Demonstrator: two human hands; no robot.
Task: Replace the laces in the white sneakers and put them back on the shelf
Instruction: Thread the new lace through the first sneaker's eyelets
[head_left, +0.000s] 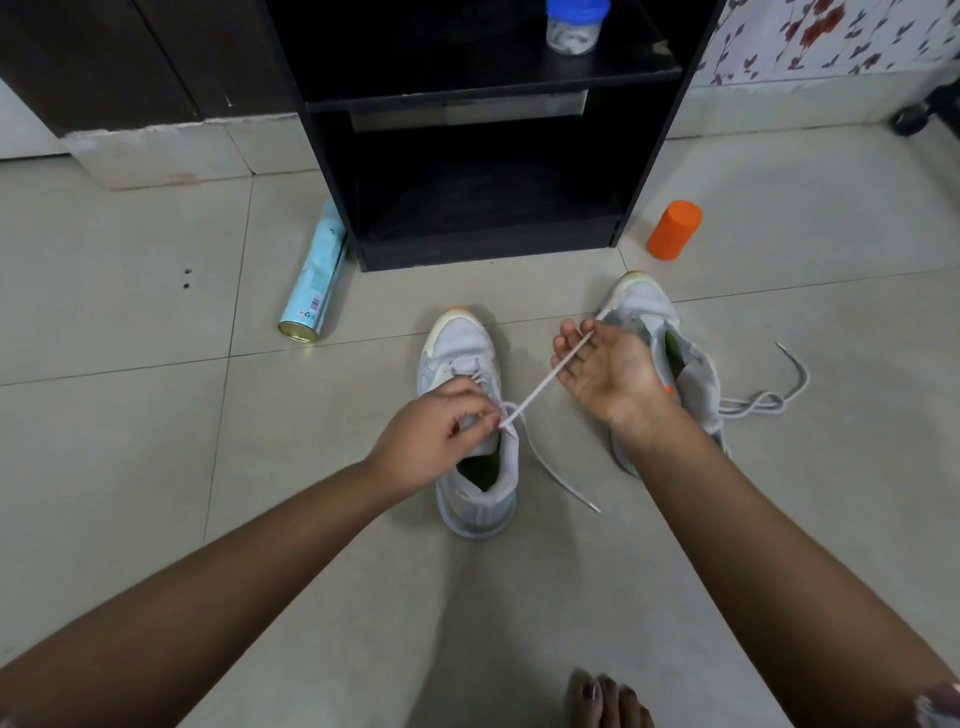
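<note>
Aerosol can (313, 280): far left of the left hand, lying on its side on the tiled floor (156, 467); smooth pale-blue metal cylinder, likely to roll.
Left hand (434, 439): knuckles up, fingertips pinching the lace where it leaves the upper eyelets.
Sneaker being laced (465, 348): directly under the left hand, toe pointing away; white and grey mesh upper, orange toe tip, green insole, padded collar. Looks light and soft-sided, so it would probably shift under a pull unless held down.
Lace (543, 384): flat white woven cord stretched taut from the left hand's pinch up to the right hand; its free end (558, 480) trails on the floor between the forearms. Limp and light; it is best gripped at the stiff tip for threading and close to the eyelet for tightening.
Shelf (340, 182): beyond both hands, a black board unit with a dark lower bay; a clear blue-lidded jar (574, 26) stands above.
Right hand (605, 371): palm up, fingers half curled with the lace across them; it seems nipped at the thumb.
Second sneaker (647, 306): just behind the right hand, tongue splayed open.
Orange bottle (674, 229): beyond the right hand, matte plastic.
Loose lace (769, 401): right of the right hand, looped on the floor beside the second sneaker.
</note>
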